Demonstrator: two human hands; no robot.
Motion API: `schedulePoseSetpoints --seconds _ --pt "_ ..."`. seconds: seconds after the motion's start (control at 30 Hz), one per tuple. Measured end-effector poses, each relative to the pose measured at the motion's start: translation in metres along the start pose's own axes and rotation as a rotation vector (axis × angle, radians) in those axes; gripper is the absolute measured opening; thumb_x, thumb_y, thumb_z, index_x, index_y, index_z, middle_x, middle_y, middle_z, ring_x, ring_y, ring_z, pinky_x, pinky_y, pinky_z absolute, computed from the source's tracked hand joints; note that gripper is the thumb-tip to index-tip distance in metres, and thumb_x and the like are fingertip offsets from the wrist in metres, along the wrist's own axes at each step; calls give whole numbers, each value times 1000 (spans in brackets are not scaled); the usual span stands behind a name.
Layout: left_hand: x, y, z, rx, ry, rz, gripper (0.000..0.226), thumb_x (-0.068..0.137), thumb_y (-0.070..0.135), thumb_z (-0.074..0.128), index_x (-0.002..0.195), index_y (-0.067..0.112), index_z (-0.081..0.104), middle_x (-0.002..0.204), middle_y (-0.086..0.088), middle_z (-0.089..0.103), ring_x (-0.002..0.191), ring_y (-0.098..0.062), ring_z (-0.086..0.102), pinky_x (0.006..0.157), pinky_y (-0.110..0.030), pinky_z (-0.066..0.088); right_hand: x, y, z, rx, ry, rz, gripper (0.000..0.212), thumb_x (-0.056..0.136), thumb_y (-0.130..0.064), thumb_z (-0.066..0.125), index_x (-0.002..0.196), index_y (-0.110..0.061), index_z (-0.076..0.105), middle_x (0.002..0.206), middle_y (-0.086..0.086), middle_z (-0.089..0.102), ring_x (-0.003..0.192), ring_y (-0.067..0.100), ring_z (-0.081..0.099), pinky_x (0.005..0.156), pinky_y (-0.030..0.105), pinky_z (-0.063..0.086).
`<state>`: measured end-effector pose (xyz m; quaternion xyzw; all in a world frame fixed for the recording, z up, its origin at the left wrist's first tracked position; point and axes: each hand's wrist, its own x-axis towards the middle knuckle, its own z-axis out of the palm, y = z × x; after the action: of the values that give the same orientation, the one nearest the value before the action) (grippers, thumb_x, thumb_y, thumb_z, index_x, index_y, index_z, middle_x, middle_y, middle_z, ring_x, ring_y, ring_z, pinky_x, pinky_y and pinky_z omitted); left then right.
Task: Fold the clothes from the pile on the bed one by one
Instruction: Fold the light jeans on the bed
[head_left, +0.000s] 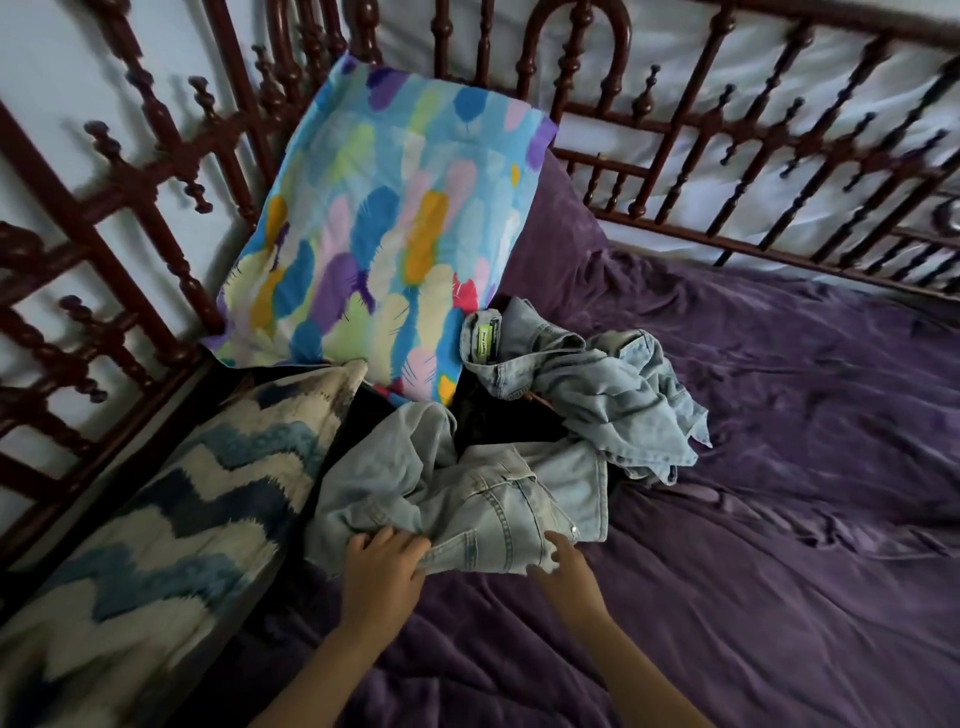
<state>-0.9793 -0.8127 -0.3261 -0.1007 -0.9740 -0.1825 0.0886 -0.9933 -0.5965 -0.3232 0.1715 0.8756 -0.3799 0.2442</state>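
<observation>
A crumpled pile of light-blue denim clothes (519, 457) lies on the purple bedsheet (779, 467), with a dark garment (498, 415) partly buried under it. One denim piece with a green label (484, 338) sits at the back of the pile. My left hand (382, 566) pinches the near hem of the front denim garment between thumb and fingers. My right hand (563, 566) touches the same hem further right, with its fingers spread on the cloth.
A feather-patterned pillow (384, 244) leans on the dark red wooden headboard (156, 171). A blue and cream zigzag pillow (171, 535) lies at the left. A wooden rail (779, 156) runs along the far side. Purple sheet spreads to the right.
</observation>
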Motion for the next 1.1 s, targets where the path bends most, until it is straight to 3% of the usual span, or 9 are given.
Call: schedulePoseSetpoints --seconds 0.1,0.17,0.33,0.47,0.57,0.7,0.83,1.0,1.1 --pt "-23 15 -10 -11 147 69 5 63 24 68 65 20 71 61 12 63 72 -9 52 60 -32 44 -20 8 -8 -5 48 -27 57 87 -21 61 139 -17 36 130 15 43 117 24 44 93 28 38" --pt "-35 23 -14 -9 200 92 26 68 28 47 66 20 72 62 11 63 75 -7 43 67 -30 35 -31 16 -11 -26 96 -17 63 85 -27 63 141 -21 33 129 15 44 120 27 38 98 31 35" --pt "-63 62 -30 -20 296 126 28 68 25 46 67 18 73 62 9 64 77 -9 45 66 -29 29 -63 54 -27 59 84 14 86 78 -37 72 147 -20 22 143 5 39 133 23 35 107 38 34" --pt "-85 96 -35 14 348 103 28 68 26 46 67 16 72 63 9 65 78 -8 45 67 -28 30 -87 87 -40 216 59 -48 80 70 -26 80 137 -17 38 125 0 57 114 19 55 97 33 44" --pt "-100 134 -37 44 369 75 28 69 26 47 67 14 72 64 7 66 78 -8 46 67 -28 30 -107 111 -64 255 123 -110 62 68 -23 81 123 -18 52 101 -7 62 98 16 61 87 32 48" --pt "-98 203 -44 -8 396 30 27 73 27 52 70 10 72 62 4 66 74 -10 50 66 -29 35 -131 134 -136 428 175 -239 44 69 -10 80 108 -14 62 89 -3 69 79 13 66 71 29 55" --pt "-63 284 -73 -170 433 27 9 66 7 71 71 -1 71 61 -10 66 59 -28 64 56 -42 52 -163 126 -231 519 281 -388 30 72 -4 76 96 -18 64 85 0 71 72 14 69 64 28 58" --pt "-11 369 -135 -501 502 69 9 80 0 69 88 -4 69 80 -14 65 74 -21 59 65 -20 41 -230 90 -342 599 527 -634 32 72 -6 77 83 -32 62 78 -11 70 65 3 68 56 19 56" --pt "19 407 -166 -773 613 36 16 85 7 65 99 0 68 91 -11 67 83 -22 59 75 -30 46 -273 69 -380 649 679 -774 32 71 -9 78 83 -34 62 73 -15 70 63 -1 67 52 14 51"
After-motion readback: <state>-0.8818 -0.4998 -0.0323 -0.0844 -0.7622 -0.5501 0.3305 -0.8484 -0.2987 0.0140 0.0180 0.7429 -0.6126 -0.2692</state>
